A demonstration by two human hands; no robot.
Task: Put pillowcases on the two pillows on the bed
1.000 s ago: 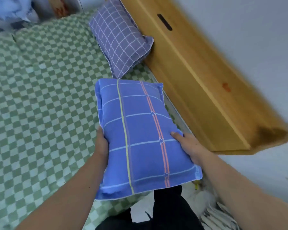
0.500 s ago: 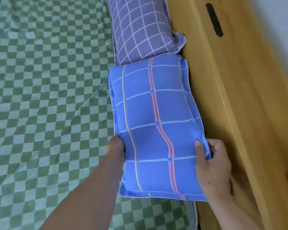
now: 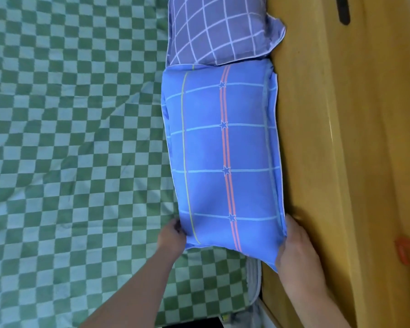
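Blue pillow (image 3: 223, 157): already in its striped, star-dotted case, it lies flat on your bed, filling the middle of the view from 12 to 6 o'clock, its long right edge against the wooden headboard (image 3: 341, 162).
Purple pillow (image 3: 216, 29): cased in a white grid, at 12 o'clock, touching the blue pillow's far end.
Left hand (image 3: 172, 236): at 7 o'clock, your fingers curl around the near left corner.
Right hand (image 3: 296, 252): at 5 o'clock, it grips the near right corner, thumb lying along the edge.
Checkered sheet (image 3: 69, 150): green and pale, wrinkled, spread from 8 to 11 o'clock.
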